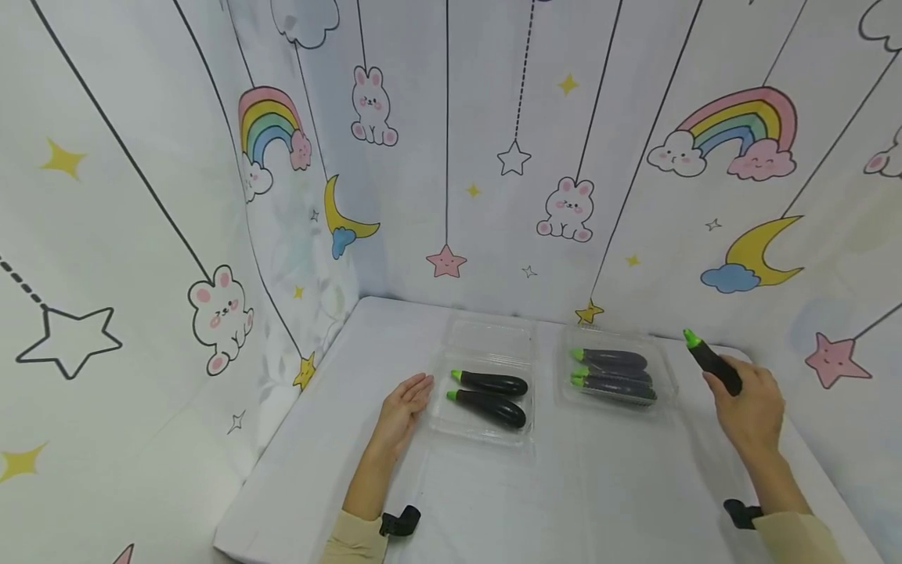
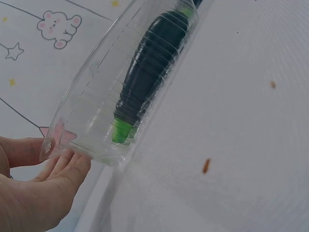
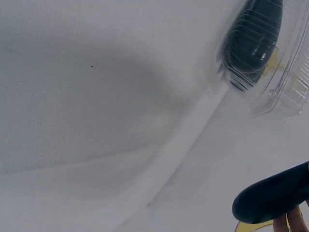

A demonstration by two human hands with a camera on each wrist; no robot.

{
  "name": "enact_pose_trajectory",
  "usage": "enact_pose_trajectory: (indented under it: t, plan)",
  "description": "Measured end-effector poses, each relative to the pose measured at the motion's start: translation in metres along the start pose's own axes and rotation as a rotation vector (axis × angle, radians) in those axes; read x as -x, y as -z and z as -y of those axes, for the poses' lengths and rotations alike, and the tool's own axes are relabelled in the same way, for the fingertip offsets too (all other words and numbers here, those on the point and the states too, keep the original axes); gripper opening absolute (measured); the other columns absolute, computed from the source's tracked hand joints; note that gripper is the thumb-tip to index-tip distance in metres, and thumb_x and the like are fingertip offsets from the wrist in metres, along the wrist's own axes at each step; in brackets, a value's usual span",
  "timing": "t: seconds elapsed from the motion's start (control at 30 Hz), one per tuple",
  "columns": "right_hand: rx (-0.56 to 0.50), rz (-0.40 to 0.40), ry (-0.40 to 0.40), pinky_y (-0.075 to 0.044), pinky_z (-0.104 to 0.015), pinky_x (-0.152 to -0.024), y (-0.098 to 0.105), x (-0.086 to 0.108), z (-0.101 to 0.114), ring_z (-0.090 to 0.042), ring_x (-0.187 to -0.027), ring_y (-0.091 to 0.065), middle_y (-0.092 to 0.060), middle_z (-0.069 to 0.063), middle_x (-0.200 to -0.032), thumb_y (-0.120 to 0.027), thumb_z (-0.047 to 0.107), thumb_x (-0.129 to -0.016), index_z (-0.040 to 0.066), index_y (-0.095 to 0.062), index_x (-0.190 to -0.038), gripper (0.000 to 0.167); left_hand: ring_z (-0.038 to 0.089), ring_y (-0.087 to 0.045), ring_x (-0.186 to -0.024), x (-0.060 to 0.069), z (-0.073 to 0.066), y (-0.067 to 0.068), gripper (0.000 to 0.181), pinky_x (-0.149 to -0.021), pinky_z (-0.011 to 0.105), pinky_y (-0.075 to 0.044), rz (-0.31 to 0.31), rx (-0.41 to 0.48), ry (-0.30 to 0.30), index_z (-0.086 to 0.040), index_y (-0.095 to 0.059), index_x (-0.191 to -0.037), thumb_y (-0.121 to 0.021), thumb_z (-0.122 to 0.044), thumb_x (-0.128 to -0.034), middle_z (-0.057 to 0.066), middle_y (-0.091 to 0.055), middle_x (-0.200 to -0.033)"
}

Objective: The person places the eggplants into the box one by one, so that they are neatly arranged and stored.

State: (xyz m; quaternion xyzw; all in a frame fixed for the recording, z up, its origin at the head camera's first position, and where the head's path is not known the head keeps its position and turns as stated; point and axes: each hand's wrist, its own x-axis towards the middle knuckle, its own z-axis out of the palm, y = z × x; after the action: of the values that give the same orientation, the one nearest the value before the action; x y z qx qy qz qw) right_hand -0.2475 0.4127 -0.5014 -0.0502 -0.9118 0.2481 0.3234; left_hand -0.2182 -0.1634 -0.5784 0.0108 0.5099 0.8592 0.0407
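Observation:
Two dark eggplants with bright green stems lie in a clear plastic box, its lid folded open toward the back. My left hand is at this box's left side, fingers mostly straight and touching its wall; in the left wrist view the thumb lies by the rim corner. My right hand grips another eggplant above the table's right side, green stem pointing up and left. In the right wrist view only the rounded end of this eggplant and some fingertips show.
To the right stands a second clear plastic box holding three eggplants, seen through clear plastic. A white cloth covers the table. Behind and beside it hangs a white curtain printed with rabbits, stars and rainbows.

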Motion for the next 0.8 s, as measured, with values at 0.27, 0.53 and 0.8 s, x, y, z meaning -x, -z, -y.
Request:
enact_pose_trajectory:
  t: [0.27, 0.53, 0.8]
  plan:
    - [-0.054, -0.04, 0.01, -0.039, -0.074, -0.097, -0.001, 0.003, 0.013, -0.056, -0.122, -0.051, -0.059, -0.033, -0.13, -0.075, 0.007, -0.095, -0.004, -0.063, -0.136, 0.044, 0.034, -0.034, -0.153, 0.0, -0.001, 0.001, 0.055, -0.126, 0.041, -0.03, 0.002, -0.004, 0.003, 0.007, -0.029, -0.158, -0.043, 0.012, -0.1047, 0.025, -0.038, -0.162]
    - [-0.077, -0.054, 0.033, -0.044, -0.073, -0.094, 0.001, 0.005, 0.036, -0.053, -0.121, -0.053, -0.059, -0.031, -0.13, -0.076, 0.009, -0.095, -0.002, -0.064, -0.136, 0.044, 0.035, -0.032, -0.154, 0.002, -0.002, 0.0, 0.055, -0.126, 0.042, -0.029, 0.008, -0.013, -0.003, 0.008, -0.028, -0.158, -0.043, 0.011, -0.1049, 0.026, -0.035, -0.163]
    - [-0.111, -0.071, 0.068, -0.045, -0.07, -0.092, -0.002, 0.009, 0.053, -0.049, -0.12, -0.053, -0.058, -0.029, -0.13, -0.079, 0.007, -0.093, 0.0, -0.065, -0.137, 0.047, 0.033, -0.034, -0.153, 0.001, -0.001, 0.002, 0.054, -0.126, 0.041, -0.031, -0.001, -0.007, 0.007, 0.006, -0.031, -0.157, -0.045, 0.01, -0.1048, 0.025, -0.037, -0.163]
